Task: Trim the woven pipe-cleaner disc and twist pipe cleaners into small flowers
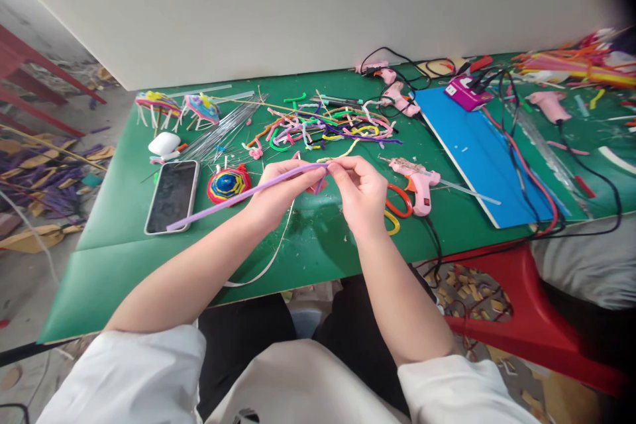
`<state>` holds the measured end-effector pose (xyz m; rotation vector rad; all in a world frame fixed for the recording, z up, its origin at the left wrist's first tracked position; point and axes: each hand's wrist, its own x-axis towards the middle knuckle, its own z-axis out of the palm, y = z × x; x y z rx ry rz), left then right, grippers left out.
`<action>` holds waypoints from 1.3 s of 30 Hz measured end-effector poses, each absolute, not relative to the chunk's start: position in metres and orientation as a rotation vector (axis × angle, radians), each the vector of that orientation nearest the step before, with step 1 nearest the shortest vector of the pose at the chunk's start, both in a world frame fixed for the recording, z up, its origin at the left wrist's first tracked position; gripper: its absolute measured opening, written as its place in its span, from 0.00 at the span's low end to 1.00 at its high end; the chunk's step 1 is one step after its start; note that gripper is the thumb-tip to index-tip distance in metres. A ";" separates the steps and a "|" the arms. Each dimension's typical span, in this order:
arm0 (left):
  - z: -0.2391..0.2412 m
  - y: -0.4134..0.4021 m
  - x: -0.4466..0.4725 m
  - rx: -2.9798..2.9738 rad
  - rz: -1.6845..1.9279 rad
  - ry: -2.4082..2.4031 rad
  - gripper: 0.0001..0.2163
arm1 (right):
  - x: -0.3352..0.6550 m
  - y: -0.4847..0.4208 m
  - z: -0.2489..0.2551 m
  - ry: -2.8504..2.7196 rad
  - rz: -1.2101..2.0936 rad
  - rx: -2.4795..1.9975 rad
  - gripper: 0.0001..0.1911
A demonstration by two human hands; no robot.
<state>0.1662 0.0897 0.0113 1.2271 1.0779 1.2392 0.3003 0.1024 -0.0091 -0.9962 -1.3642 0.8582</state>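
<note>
A purple pipe cleaner (233, 199) runs from above the phone across to the fingertips of both hands, in front of me over the table. My left hand (285, 192) is closed on it, pinching near its bent end. Thumb and finger of my right hand (358, 189) pinch that same end, where a short piece hangs down. Behind the hands lies a heap of colourful pipe cleaners (332, 126). A round red, yellow and blue woven piece (228, 184) rests left of my left hand. Beside my right hand are scissors with orange and yellow handles (399, 202).
A pink glue gun (420, 185) with a glue stick lies right of the scissors. Farther right are a blue board (470, 152) and a purple power adapter (468, 91) with black cables. On the left sit a phone (172, 197), a white case (164, 144) and two small fringed umbrellas (201, 108).
</note>
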 end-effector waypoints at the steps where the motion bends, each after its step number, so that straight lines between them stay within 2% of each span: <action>1: 0.011 0.090 0.167 1.228 1.228 1.063 0.09 | 0.300 0.103 -0.009 -1.359 0.846 -1.011 0.06; 10: 0.010 0.085 0.168 1.641 1.108 1.296 0.08 | 0.302 0.106 -0.012 -1.329 0.760 -1.072 0.08; 13: 0.009 0.087 0.166 1.699 1.113 1.314 0.09 | 0.303 0.108 -0.013 -1.314 0.855 -1.079 0.08; 21: 0.006 0.092 0.160 1.428 1.434 1.232 0.08 | 0.302 0.110 -0.013 -1.333 1.143 -1.037 0.08; 29: 0.009 0.093 0.159 1.328 1.470 1.228 0.09 | 0.301 0.112 -0.019 -1.286 1.349 -0.919 0.14; 36: 0.012 0.094 0.157 1.461 1.454 1.259 0.08 | 0.304 0.111 -0.014 -1.315 1.271 -0.986 0.10; 39: 0.012 0.096 0.154 1.478 1.479 1.257 0.12 | 0.306 0.109 -0.010 -1.409 1.215 -1.038 0.07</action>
